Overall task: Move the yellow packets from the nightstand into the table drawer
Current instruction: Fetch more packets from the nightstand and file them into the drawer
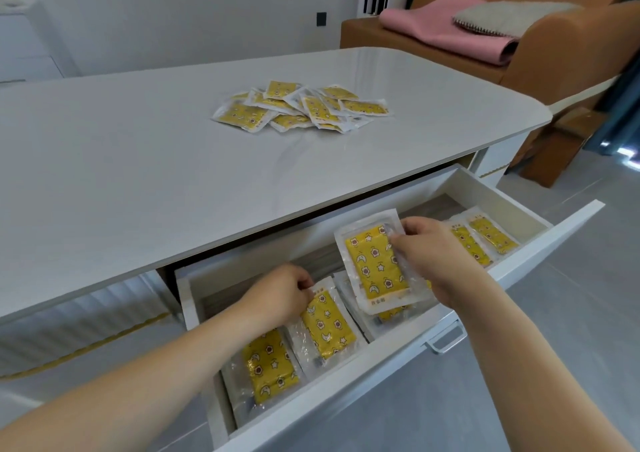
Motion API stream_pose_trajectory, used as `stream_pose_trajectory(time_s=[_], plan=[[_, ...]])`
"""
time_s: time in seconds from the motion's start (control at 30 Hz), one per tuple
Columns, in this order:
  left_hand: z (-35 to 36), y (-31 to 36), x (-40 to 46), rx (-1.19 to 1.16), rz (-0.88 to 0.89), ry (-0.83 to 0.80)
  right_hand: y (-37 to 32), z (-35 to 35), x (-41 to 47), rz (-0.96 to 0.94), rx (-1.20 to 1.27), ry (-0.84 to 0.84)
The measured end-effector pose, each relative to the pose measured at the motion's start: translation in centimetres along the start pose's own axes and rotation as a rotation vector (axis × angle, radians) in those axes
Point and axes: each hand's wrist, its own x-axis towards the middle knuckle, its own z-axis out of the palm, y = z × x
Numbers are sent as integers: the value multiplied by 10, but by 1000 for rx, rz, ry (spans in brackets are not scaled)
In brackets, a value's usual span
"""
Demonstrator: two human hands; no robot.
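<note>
Packets: clear plastic sleeves, yellow star-printed pads inside. Loose pile (301, 107) near the table's (104, 160) far edge. Others lie in the open drawer (519, 271), long axes front to back. Right hand (429, 254) grips one raised packet (375, 261), tilted, over the drawer's middle. Left hand (280, 290) pinches the top edge of a flat packet (327, 323).

Home, living room or bedroom corner. Orange armchair (540, 39) standing behind white table (138, 146), holding folded pink blanket (446, 29) and grey cushion (509, 18); grey floor tiles (571, 313), plain wall with socket (321, 19) showing.
</note>
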Motion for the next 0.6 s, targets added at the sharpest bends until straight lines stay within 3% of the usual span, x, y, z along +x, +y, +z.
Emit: stream_pose_trajectory(time_s=[0.17,0.3,0.37,0.6], plan=[[-14,2,0,-52,52,88,3,2,2,6,-8,-74],[-35,14,0,-579,83,-3,3,8,3,-6,-47,-136],[-39,18,-3,-725,101,-58,1,13,2,-30,-81,-151],[-43,8,-4,-488,54,-168,0,33,-3,-89,-162,-198]])
